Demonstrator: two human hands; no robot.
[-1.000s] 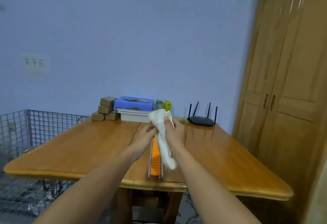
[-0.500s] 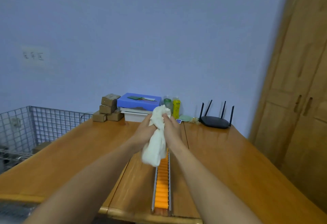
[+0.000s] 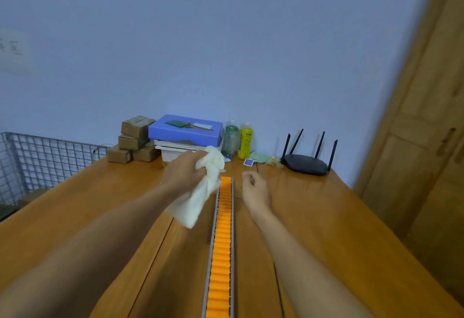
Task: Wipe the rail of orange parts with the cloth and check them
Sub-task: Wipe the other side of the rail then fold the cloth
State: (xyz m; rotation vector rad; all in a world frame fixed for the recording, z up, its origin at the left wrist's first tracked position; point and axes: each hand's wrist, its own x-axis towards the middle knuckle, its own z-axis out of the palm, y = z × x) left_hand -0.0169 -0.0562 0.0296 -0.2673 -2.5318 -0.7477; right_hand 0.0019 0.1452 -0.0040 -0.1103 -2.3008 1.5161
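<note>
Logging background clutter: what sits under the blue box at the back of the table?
A stack of white flat items, books or trays, I cannot tell. The cloth, gripped by the left hand, covers the stack's near right part.

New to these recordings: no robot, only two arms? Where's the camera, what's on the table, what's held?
No machine here: a person works bare-handed, filmed by one camera worn on the head, looking forward and down along both forearms. On the table lies a rail of orange parts, running away from the viewer. The left hand grips a crumpled pale cloth beside the rail's far end. The right hand, on the rail's other side, has loosely curled fingers and holds nothing. By the wall stand a router, two bottles, a blue box and brown boxes.
</note>
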